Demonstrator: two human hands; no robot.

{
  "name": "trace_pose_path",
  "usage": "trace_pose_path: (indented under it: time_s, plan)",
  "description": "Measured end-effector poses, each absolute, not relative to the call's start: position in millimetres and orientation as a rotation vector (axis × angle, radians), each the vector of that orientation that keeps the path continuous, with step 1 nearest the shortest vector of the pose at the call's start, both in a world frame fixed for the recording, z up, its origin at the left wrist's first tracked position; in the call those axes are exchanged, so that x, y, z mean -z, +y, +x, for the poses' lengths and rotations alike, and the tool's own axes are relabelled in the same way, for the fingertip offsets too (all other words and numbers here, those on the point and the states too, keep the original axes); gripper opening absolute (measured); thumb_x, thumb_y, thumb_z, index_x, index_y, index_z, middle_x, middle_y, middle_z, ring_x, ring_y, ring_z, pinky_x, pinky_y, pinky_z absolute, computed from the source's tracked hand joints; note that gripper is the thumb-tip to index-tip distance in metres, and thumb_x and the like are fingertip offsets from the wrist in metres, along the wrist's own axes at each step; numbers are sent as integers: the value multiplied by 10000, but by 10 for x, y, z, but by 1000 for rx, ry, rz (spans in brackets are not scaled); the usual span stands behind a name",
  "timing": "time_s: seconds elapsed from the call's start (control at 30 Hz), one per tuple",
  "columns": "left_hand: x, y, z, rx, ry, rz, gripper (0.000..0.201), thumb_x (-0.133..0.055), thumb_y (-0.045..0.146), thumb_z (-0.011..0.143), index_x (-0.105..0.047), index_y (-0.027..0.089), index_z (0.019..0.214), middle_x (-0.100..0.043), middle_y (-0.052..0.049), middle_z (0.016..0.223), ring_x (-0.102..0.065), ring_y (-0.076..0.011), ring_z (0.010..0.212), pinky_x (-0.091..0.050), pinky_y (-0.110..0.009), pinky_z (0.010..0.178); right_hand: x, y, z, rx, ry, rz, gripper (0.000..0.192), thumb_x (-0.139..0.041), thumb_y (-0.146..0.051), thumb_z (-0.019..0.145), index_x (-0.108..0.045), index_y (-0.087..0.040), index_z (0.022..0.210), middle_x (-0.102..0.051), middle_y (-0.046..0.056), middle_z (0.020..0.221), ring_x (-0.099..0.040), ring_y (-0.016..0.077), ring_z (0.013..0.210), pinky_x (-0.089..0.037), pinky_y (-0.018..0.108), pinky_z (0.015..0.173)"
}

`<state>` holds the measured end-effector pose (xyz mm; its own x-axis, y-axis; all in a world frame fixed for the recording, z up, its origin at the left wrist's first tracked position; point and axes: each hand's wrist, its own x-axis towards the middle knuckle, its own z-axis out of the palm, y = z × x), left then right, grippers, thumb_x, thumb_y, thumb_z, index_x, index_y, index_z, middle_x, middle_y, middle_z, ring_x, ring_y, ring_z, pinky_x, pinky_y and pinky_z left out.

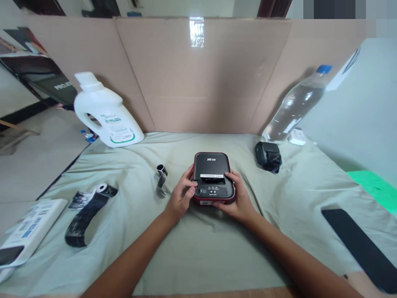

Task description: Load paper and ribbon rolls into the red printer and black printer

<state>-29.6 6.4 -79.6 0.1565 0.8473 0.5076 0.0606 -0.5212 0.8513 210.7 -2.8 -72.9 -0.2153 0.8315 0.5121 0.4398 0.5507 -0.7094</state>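
Far left, a white flat box with blue print [31,227] hung near the edge of the pale green cloth-covered table [198,256]. Next to it lay a partly unrolled black-and-white printed paper strip [87,211], and behind stood a white plastic detergent jug [107,114]. A small curled black paper scrap [161,179] sat just left of the left hand [181,196].

Left hand gripped the left side of the black, red-edged small desktop printer [213,178], thumb on the top panel near the buttons. Right hand [237,198] cupped its right side, fingers closed round the edge. Printer rested on the cloth at table centre.

Risk: a thumb could hit a wrong button; soft cloth might let the printer slide.

Right: a small black adapter-like block [268,156], a clear plastic water bottle with blue cap [294,105] leaning on the brown cardboard backdrop [198,74] — a bump could tip it. Far right, a black flat slab [359,246].
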Motion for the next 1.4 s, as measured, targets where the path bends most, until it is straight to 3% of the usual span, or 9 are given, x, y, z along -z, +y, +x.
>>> trace_pose_path:
  time_s: [0.3,0.47,0.67,1.0,1.4]
  plan:
    - [805,-12,-260,-1469,969,1779,254,-458,395,1022,-645,223,1030,-453,-133,1563,-432,-276,1459,-353,-533,1192,736,-10,2113,-479,-1860,-1025,912,-858,-487,700,-383,-289,1454,-419,156,1509,-411,376,1436,-382,595,1163]
    - [752,-68,-280,-1523,1089,1919,280,-444,394,1025,-672,240,1074,-570,-113,1338,-547,-237,1309,-454,-451,1109,784,-15,2123,-477,-1865,-1048,929,-837,-507,719,-363,-284,1487,-404,161,1534,-400,383,1447,-361,606,1174]
    - [739,-104,-307,-1558,1152,2061,243,-459,298,1021,-665,229,1129,-594,-92,1158,-605,-201,1125,-525,-373,974,828,-21,2140,-502,-1872,-1083,995,-822,-519,729,-311,-279,1549,-399,159,1560,-400,385,1452,-345,600,1187]
    - [613,-166,-339,-1653,1128,2417,215,-553,118,934,-665,204,1096,-685,-75,1063,-616,-200,992,-521,-354,904,818,-37,2135,-505,-1881,-1083,1018,-822,-504,732,-280,-288,1567,-362,148,1586,-363,374,1478,-333,579,1202]
    - [614,-156,-314,-1555,1080,2355,227,-488,115,931,-636,173,1094,-697,-92,1078,-696,-165,981,-570,-271,842,794,-49,2125,-539,-1864,-1095,1009,-838,-523,708,-309,-304,1538,-347,150,1580,-375,380,1465,-351,578,1190]
